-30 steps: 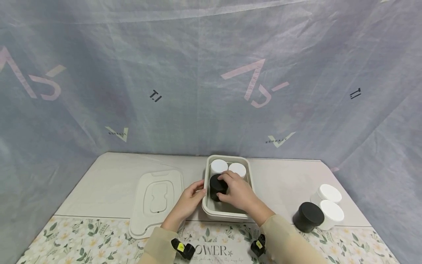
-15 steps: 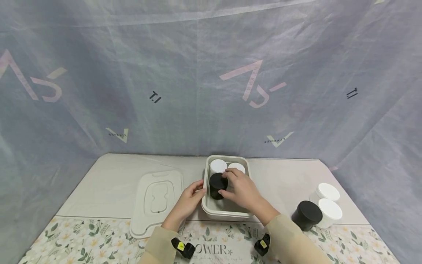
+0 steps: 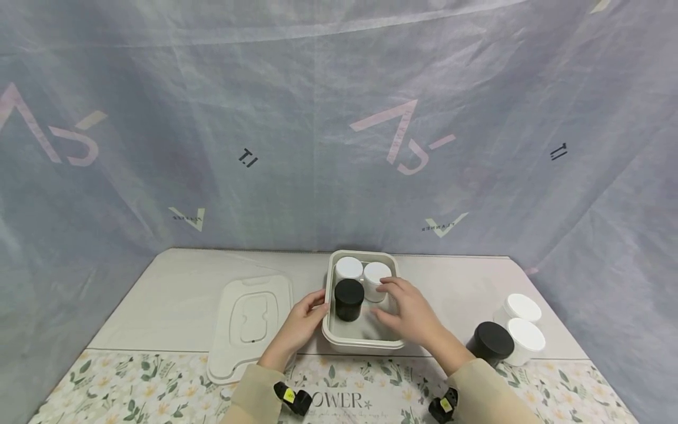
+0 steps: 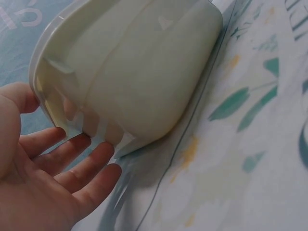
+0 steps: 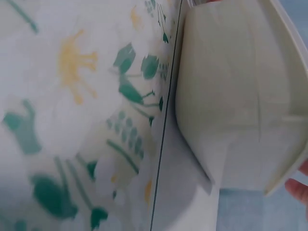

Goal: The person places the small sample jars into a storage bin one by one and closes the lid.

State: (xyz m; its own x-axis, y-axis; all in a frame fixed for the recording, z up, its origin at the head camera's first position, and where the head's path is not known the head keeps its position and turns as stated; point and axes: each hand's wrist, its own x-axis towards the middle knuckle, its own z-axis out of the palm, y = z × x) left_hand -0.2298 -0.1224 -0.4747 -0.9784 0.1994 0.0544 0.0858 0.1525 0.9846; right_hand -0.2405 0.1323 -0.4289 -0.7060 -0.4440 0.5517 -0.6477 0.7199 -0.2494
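Jars (image 3: 349,301) in bin (image 3: 365,343), left hand (image 3: 303,321) alongside

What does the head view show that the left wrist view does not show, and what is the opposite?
Only the head view shows two white jars and a black jar inside the box, the separate lid, three other jars and the right hand.

Only the left wrist view shows the left hand from its palm side.

Both show that hand against the box, the floral mat and the printed backdrop.
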